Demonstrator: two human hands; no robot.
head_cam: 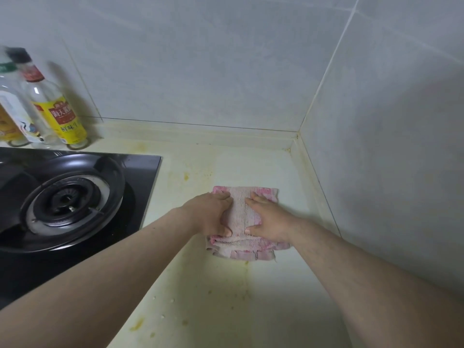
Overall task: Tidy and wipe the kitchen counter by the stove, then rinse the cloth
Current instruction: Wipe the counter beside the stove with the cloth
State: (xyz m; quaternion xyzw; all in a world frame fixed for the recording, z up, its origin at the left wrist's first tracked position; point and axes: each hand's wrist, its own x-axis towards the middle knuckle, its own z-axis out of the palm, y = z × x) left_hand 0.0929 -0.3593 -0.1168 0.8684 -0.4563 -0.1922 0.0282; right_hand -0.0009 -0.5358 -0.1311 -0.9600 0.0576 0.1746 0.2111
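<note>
Down at the near end of the counter (226, 310), your two forearms stretch in from either side, and between them the pale surface is spotted with yellow stains and a few crumbs. Just past that, the cloth (242, 212), pink, folded into a rough square, lies flat on the counter between the stove and the right-hand wall. You've got both hands on it. Your left hand (213, 214) presses down on its left half, fingers (223, 195) straight and together, pointing at the far edge, with the thumb spread toward the near edge. Your right hand (268, 219) mirrors it on the right half, fingers (258, 197) flat, thumb out. A strip of cloth shows between the two hands.

Off to your left, the black stove (140, 177) sits just beside the cloth, its burner (67, 199) ringed in metal. More yellow marks dot the counter beyond the cloth. Further back, behind the stove, two bottles stand against the wall: one with a yellow label (60, 111), and a clear one (15, 106), blurred. Grey tiles (200, 59) close off the corner.
</note>
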